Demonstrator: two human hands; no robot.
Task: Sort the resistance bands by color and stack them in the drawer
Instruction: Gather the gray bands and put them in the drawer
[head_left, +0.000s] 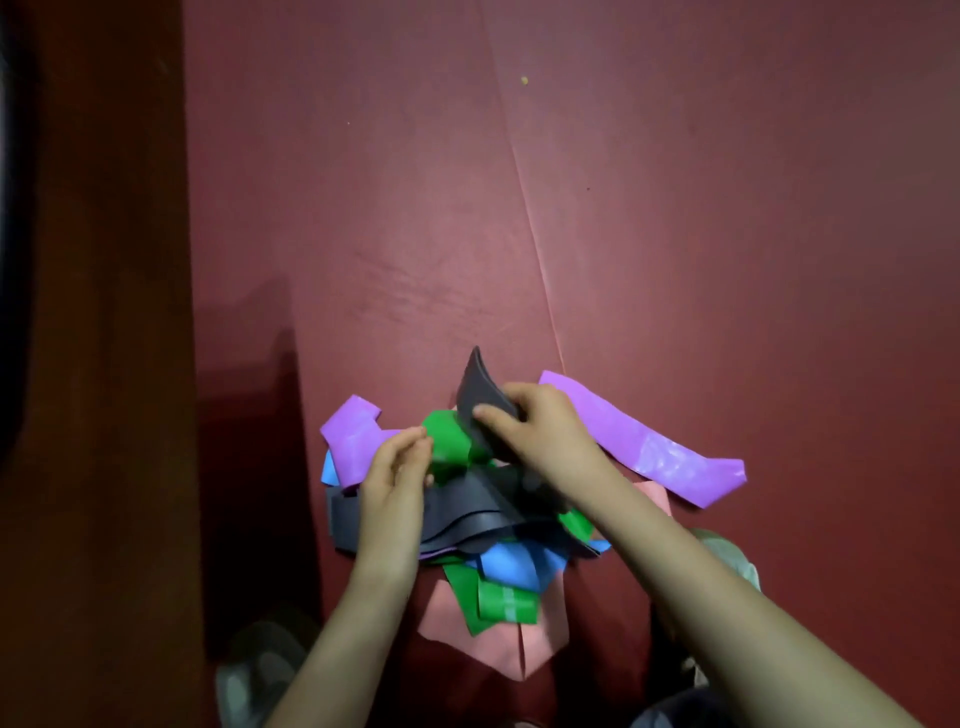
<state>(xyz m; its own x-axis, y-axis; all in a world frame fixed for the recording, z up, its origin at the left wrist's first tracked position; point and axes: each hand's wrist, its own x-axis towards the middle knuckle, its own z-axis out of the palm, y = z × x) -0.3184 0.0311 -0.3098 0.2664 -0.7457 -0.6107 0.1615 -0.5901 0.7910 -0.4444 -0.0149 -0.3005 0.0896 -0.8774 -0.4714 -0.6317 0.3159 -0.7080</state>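
Note:
A tangled heap of resistance bands lies on the dark red floor (675, 208) in front of me. My right hand (540, 431) grips a dark grey band (480, 392) and holds its end up above the heap. My left hand (397, 467) pinches a green band (447, 441) at the heap's top. More grey bands (467, 519) run across the middle. Purple bands lie at the left (353, 431) and stretch out to the right (654, 447). Blue bands (509, 564) and another green band (493, 603) stick out near me. No drawer is in view.
A dark brown wooden panel (104, 364) rises along the left side. A pink sheet (498, 649) lies under the heap's near edge. My shoes show at the bottom left (260, 670) and at the right (727, 556). Open floor stretches beyond the heap.

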